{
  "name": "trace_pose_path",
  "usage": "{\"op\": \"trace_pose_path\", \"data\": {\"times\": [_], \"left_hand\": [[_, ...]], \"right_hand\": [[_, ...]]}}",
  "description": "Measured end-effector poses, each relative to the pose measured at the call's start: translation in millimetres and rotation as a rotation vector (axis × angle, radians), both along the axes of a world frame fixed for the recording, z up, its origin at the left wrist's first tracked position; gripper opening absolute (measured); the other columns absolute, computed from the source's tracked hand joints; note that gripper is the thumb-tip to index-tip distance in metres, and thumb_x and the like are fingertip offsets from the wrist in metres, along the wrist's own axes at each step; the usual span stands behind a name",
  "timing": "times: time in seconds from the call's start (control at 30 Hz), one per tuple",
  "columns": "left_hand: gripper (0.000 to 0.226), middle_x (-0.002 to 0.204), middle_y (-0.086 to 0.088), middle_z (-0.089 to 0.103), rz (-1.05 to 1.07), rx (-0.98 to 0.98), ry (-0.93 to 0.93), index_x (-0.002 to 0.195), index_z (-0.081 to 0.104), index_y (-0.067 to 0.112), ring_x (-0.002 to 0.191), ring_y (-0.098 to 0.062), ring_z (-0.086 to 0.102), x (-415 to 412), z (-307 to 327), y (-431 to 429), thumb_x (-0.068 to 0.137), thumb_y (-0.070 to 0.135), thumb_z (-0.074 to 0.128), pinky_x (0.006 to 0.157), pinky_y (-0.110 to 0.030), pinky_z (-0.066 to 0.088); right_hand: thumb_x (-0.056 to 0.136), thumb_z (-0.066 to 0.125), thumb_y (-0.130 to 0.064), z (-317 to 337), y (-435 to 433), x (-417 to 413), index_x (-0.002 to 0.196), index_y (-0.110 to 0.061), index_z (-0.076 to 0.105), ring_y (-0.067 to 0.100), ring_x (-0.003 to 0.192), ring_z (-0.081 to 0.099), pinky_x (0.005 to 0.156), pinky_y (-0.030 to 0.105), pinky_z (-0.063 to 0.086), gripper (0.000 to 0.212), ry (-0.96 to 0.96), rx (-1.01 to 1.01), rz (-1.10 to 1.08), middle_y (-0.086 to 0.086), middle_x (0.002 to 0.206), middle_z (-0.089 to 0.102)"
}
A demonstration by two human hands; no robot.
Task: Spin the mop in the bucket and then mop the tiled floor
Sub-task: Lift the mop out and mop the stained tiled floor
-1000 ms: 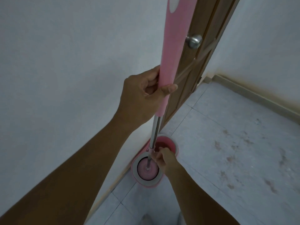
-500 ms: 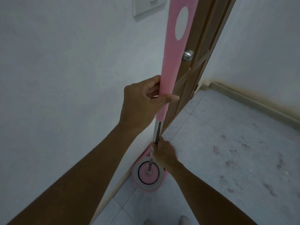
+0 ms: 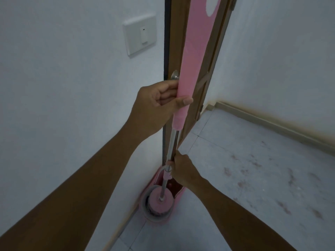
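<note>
A mop stands nearly upright, its pink grip [image 3: 192, 57] running up out of view and a metal pole [image 3: 172, 144] below it. My left hand [image 3: 155, 104] is closed around the lower end of the pink grip. My right hand [image 3: 183, 169] holds the pole lower down, at the pink collar [image 3: 167, 172]. The round pink mop head [image 3: 161, 200] sits in the grey spinner basket of the pink bucket [image 3: 155, 217], which stands on the floor against the wall.
A brown wooden door [image 3: 203, 87] with a metal knob [image 3: 175, 75] is right behind the mop. A light switch [image 3: 140, 36] is on the white wall to the left. The tiled floor [image 3: 244, 178] to the right carries dark stains and ends at a baseboard [image 3: 272, 124].
My right hand has slid up the pole from just above the bucket to the pink collar. The view has tilted, showing the light switch and more of the door.
</note>
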State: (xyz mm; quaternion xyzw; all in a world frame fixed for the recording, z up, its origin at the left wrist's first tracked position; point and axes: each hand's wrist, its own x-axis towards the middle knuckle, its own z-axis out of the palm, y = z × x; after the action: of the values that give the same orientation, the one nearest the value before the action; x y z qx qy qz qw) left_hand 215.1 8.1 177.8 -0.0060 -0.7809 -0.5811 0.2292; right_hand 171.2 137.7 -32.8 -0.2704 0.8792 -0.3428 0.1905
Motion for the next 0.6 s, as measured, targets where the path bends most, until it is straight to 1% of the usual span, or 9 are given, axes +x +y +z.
{"op": "trace_pose_path", "data": {"times": [0.1,0.2,0.27,0.33,0.4,0.47,0.5,0.57,0.6], "left_hand": [[0.047,0.118,-0.001,0.069,-0.022,0.015,0.05,0.129,0.059,0.001,0.1,-0.008,0.072,-8,21,23,0.084,0.009,0.072,0.086,-0.021,0.057],[0.049,0.114,0.002,0.068,-0.045,0.037,0.08,0.128,0.06,0.003,0.096,-0.002,0.072,-16,34,53,0.082,0.012,0.074,0.082,-0.016,0.055],[0.048,0.111,0.003,0.069,-0.065,0.059,0.077,0.125,0.061,0.003,0.094,-0.002,0.072,-21,34,78,0.08,0.011,0.075,0.079,-0.015,0.056],[0.046,0.106,0.004,0.071,-0.091,0.073,0.043,0.121,0.063,0.002,0.091,-0.003,0.073,-26,25,107,0.078,0.008,0.078,0.077,-0.015,0.057],[0.045,0.104,0.003,0.073,-0.155,0.099,-0.024,0.118,0.064,0.003,0.091,-0.007,0.074,-33,14,138,0.076,0.008,0.08,0.079,-0.02,0.059],[0.044,0.104,0.002,0.074,-0.264,0.105,-0.141,0.116,0.064,0.008,0.093,-0.012,0.075,-40,5,168,0.075,0.006,0.081,0.082,-0.027,0.061],[0.044,0.104,0.0,0.075,-0.335,0.104,-0.215,0.115,0.064,0.008,0.094,-0.013,0.075,-43,2,183,0.075,0.003,0.08,0.081,-0.027,0.061],[0.043,0.108,-0.009,0.074,-0.517,0.082,-0.385,0.116,0.063,0.004,0.098,-0.019,0.074,-50,-2,212,0.077,-0.006,0.076,0.08,-0.026,0.06],[0.04,0.111,-0.013,0.074,-0.606,0.047,-0.474,0.116,0.064,0.004,0.101,-0.023,0.073,-54,-6,229,0.08,-0.01,0.072,0.081,-0.03,0.061]], "right_hand": [[0.098,0.054,-0.011,16,26,-10,0.109,-0.001,0.057,0.008,0.075,0.061,0.065,0.015,0.054,0.015,0.047,0.026,0.009,0.012,0.099,0.069],[0.099,0.053,-0.019,31,62,-19,0.111,-0.008,0.052,0.015,0.063,0.064,0.051,0.017,0.051,0.016,0.085,0.0,-0.036,0.009,0.085,0.067],[0.098,0.052,-0.022,34,89,-24,0.111,-0.01,0.052,0.015,0.061,0.064,0.048,0.018,0.05,0.017,0.092,-0.03,-0.101,0.007,0.082,0.066],[0.094,0.054,-0.018,32,119,-32,0.109,-0.01,0.056,0.019,0.064,0.067,0.054,0.03,0.058,0.017,0.069,-0.016,-0.198,0.008,0.082,0.067],[0.09,0.055,-0.014,26,154,-41,0.105,-0.012,0.058,0.022,0.067,0.07,0.061,0.037,0.062,0.016,0.017,0.022,-0.281,0.009,0.084,0.068],[0.088,0.058,-0.012,15,194,-49,0.104,-0.012,0.062,0.021,0.069,0.071,0.065,0.035,0.062,0.016,-0.015,0.062,-0.347,0.007,0.086,0.07],[0.087,0.06,-0.012,8,217,-51,0.103,-0.012,0.064,0.019,0.07,0.071,0.067,0.032,0.062,0.016,-0.019,0.086,-0.378,0.006,0.087,0.071],[0.084,0.062,-0.01,-7,265,-51,0.101,-0.011,0.067,0.018,0.071,0.071,0.069,0.031,0.062,0.018,-0.026,0.137,-0.419,0.006,0.088,0.073],[0.083,0.061,-0.008,-12,290,-49,0.101,-0.01,0.069,0.019,0.071,0.071,0.069,0.032,0.062,0.02,-0.031,0.167,-0.428,0.007,0.088,0.073]]}}
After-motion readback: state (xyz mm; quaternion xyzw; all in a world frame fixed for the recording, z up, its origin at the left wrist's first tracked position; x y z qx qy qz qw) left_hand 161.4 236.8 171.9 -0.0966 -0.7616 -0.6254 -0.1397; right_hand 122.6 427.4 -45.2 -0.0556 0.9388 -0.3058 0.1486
